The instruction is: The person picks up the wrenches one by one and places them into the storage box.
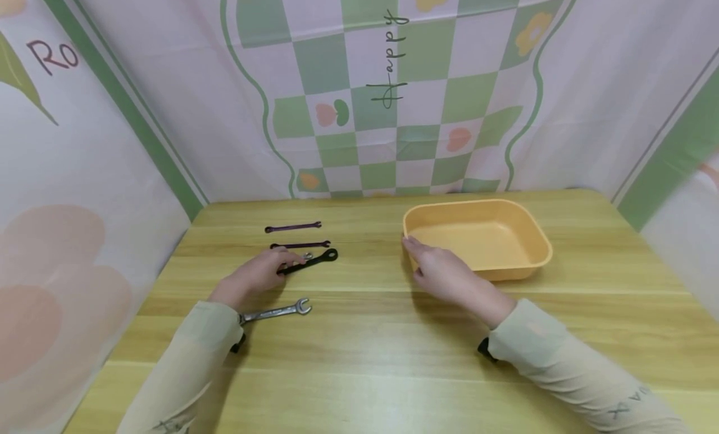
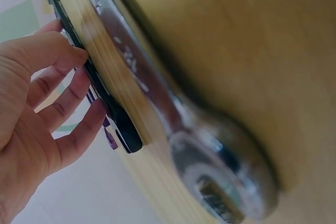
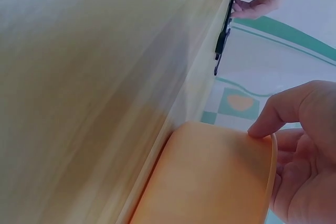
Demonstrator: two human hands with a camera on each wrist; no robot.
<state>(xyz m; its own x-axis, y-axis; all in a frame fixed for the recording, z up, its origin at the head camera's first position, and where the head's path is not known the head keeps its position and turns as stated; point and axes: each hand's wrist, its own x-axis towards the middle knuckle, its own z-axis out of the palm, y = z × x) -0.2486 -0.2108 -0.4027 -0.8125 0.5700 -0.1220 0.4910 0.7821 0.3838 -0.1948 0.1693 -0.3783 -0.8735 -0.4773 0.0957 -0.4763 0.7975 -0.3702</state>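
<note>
My left hand [image 1: 259,273] pinches a black combination wrench [image 1: 317,259] near its middle, thumb on the near side and fingers on the far side. In the left wrist view the black wrench [image 2: 118,121] lies close over the tabletop. A small silver piece [image 1: 308,256] shows just behind it, partly hidden. Nearer my sleeve lies a silver wrench [image 1: 278,311], its ring end large in the left wrist view. At the right, my right hand [image 1: 446,273] grips the left rim of a yellow-orange plastic basin [image 1: 530,273], thumb and fingers on opposite sides of its wall [image 3: 226,171].
Two thin purple wrenches, a farther one [image 1: 293,227] and a nearer one [image 1: 306,245], lie beyond the black wrench. The wooden table [image 1: 359,346] ends against a printed cloth [image 1: 371,147] at the back, and cloth also hangs at both sides.
</note>
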